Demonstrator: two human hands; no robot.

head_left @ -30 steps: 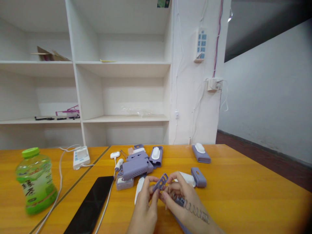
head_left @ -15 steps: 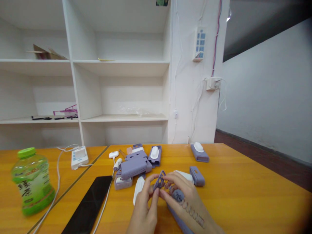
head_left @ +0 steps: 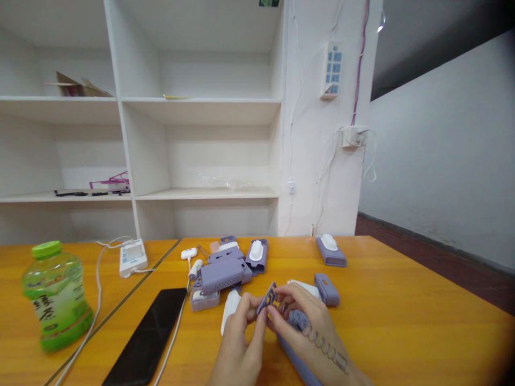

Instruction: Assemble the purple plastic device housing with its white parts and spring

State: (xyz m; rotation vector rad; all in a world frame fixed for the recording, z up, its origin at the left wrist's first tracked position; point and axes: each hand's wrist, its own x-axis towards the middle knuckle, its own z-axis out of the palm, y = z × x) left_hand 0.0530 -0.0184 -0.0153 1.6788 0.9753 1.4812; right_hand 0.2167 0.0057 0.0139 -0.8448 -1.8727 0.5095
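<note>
You are pinching a small lilac slotted piece (head_left: pixel 268 299) between the fingertips of both hands, the left hand (head_left: pixel 240 343) gripping its near edge and the right hand (head_left: pixel 300 327) closing over its far side. The piece is sitting tilted just above the tabletop (head_left: pixel 402 321), right in front of the perforated lilac housing (head_left: pixel 223 276). As a judgement, the fitting is looking only part done: a long lilac body (head_left: pixel 295 354) is lying under your right hand (mostly hidden, so I cannot tell whether the piece is seated in it), and to the right of the housing two lilac units with white caps (head_left: pixel 330 251) are standing complete. Left of the housing, a phone (head_left: pixel 148 332) and a green bottle (head_left: pixel 54 297) are resting untouched.
</note>
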